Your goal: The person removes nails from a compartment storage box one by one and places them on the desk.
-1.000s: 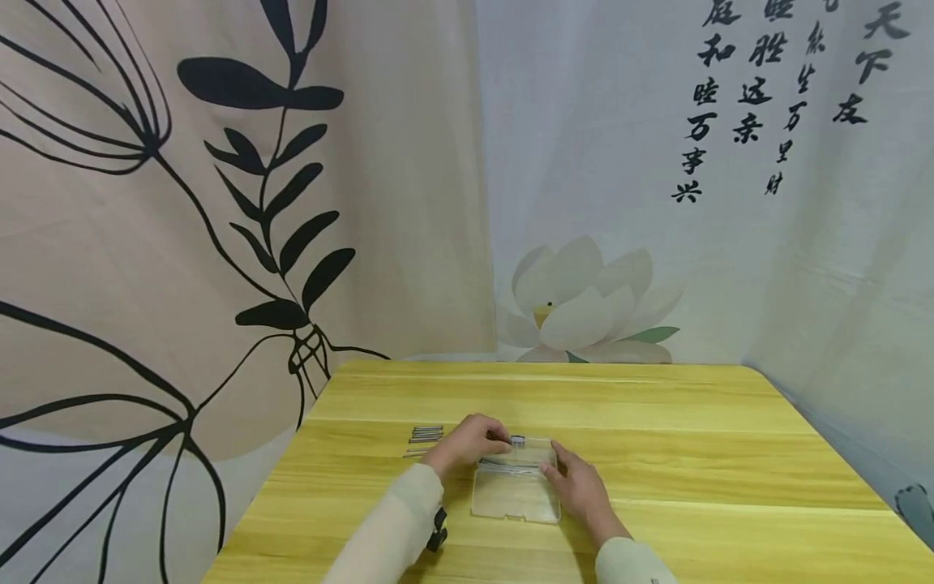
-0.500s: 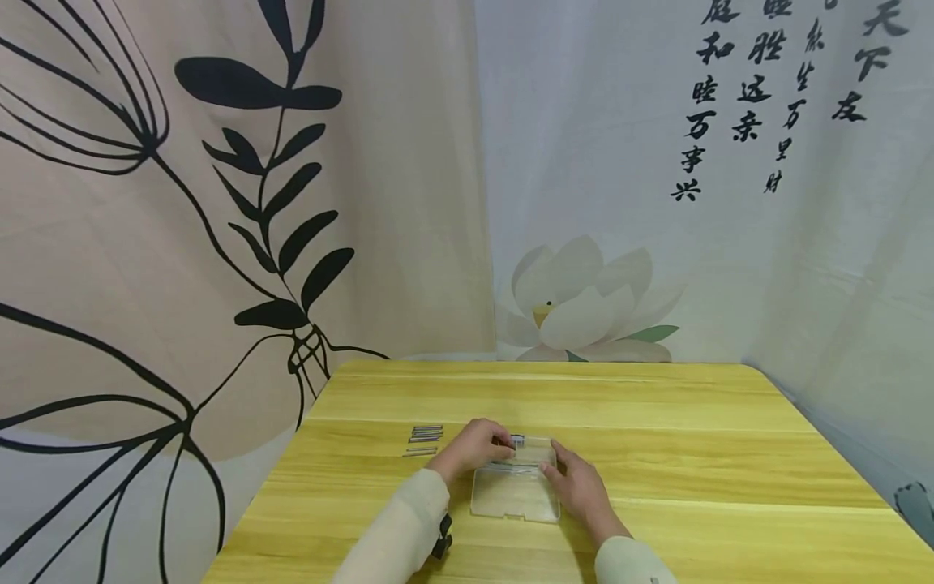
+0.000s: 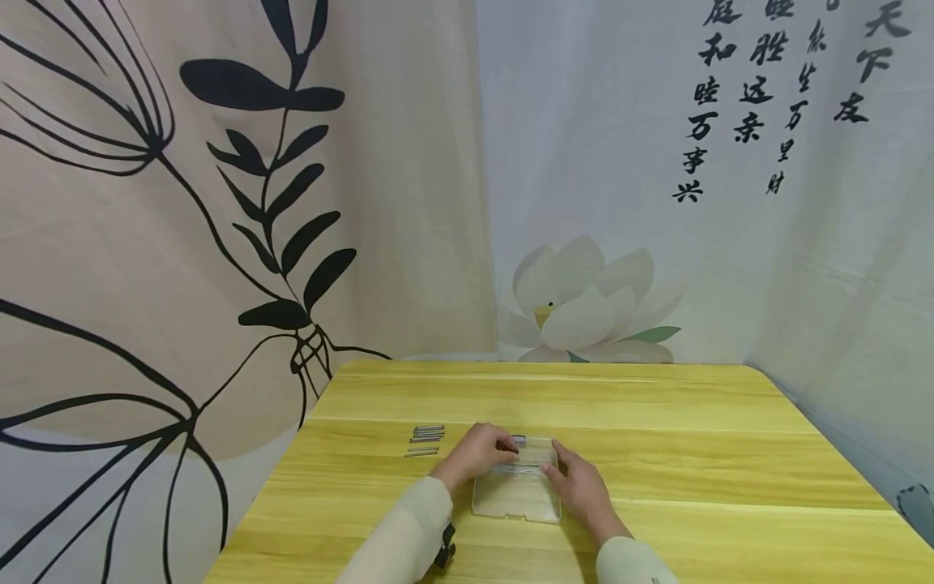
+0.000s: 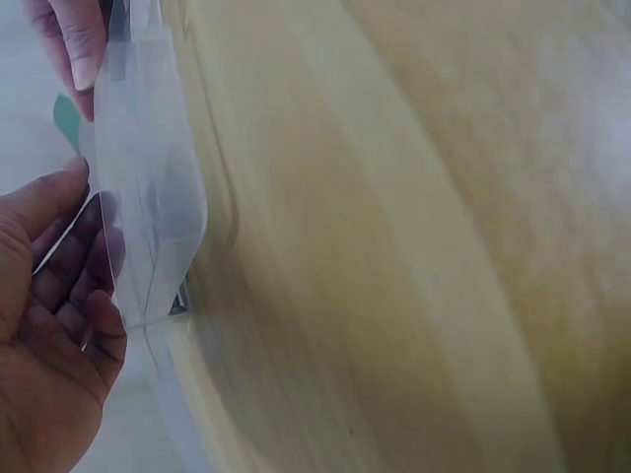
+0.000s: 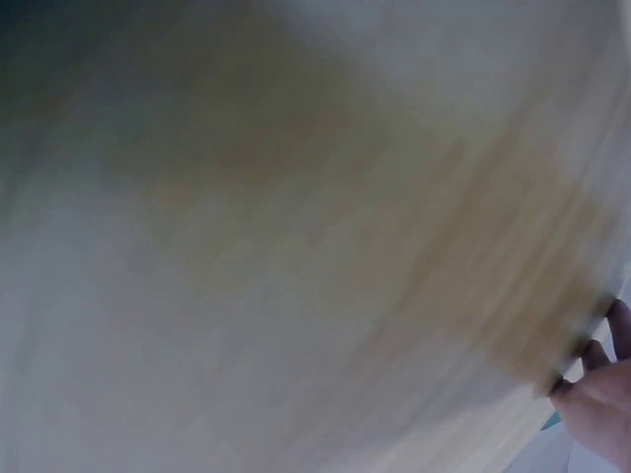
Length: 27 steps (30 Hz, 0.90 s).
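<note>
Toward the table's [image 3: 693, 454] left lay metal pins [image 3: 426, 433]; next, the left hand [image 3: 477, 450] curved over the clear box [image 3: 516, 496] on the tabletop, its grip impossible to tell; the right hand [image 3: 580, 487] pinched the box's right edge.

The clear case [image 3: 516, 499] looks like smooth, glossy plastic, the left-hand rods [image 3: 426, 440] shiny metal, the tabletop [image 3: 693, 470] smooth grained wood, and the far backdrop [image 3: 409, 178] matt cloth.
</note>
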Tool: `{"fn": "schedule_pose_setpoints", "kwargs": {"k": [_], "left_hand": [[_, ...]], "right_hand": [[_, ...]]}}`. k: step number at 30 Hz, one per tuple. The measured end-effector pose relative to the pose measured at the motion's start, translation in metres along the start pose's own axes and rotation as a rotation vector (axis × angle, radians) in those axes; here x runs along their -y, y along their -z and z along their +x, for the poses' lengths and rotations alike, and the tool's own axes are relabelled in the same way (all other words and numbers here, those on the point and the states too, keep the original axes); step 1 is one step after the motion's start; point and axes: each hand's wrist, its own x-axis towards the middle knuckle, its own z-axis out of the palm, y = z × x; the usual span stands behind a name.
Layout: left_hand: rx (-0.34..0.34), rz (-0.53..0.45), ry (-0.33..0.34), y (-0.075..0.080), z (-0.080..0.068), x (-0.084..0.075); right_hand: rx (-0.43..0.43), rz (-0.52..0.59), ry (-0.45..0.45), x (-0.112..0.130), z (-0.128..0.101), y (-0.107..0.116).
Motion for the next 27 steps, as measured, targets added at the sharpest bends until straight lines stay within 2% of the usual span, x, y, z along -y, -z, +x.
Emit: {"fn": "schedule_pose_setpoints", "kwargs": {"k": [8, 14, 23, 27], "left_hand": [[-0.012, 0.048, -0.015, -0.0048, 0.0015, -0.0019], [-0.018, 0.048, -0.01, -0.0071, 0.0009, -0.0027], [-0.064, 0.029, -0.013, -0.0068, 0.0026, -0.0018], [-0.048, 0.042, -0.005, -0.0058, 0.0048, 0.0002]], "right_hand": [[0.001, -0.001, -0.008, -0.0014, 0.0004, 0.0], [-0.001, -0.001, -0.001, -0.0015, 0.0009, 0.0], [-0.003, -0.012, 0.005, -0.0045, 0.002, -0.0019], [-0.003, -0.01, 0.006, -0.0043, 0.0019, -0.0018]]}}
